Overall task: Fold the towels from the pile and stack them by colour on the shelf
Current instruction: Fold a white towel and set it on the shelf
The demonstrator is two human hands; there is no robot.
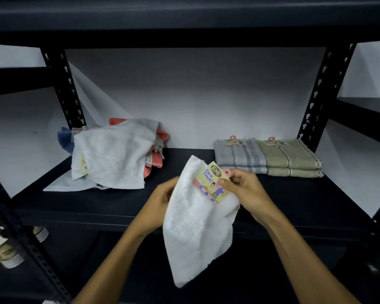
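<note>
Fingers (225, 182) of the right hand (245, 189) pinch the printed card label (211, 183) at the upper corner of a white face towel (198, 233); the left hand (160, 200) curls round the towel's opposite edge at about 9 o'clock from the label, its fingertips hidden behind the cloth. The towel hangs unfolded between the two hands, in the air in front of the shelf (272, 194), its lower corner drooping toward 6 o'clock. On the shelf at 10 o'clock lies the unsorted pile (110, 159), with white cloth on top and red and blue pieces beneath; at 2 o'clock stand a folded grey stack (239, 159) and, touching it on the far side, a folded olive stack (292, 160). Likely risks: a grip on the card rather than the fabric could tear the label loose or let that corner drop; folding in mid-air could give uneven edges. No white stack is visible, so a new place beside the grey one would probably be needed, and crowding could mix the colours.
</note>
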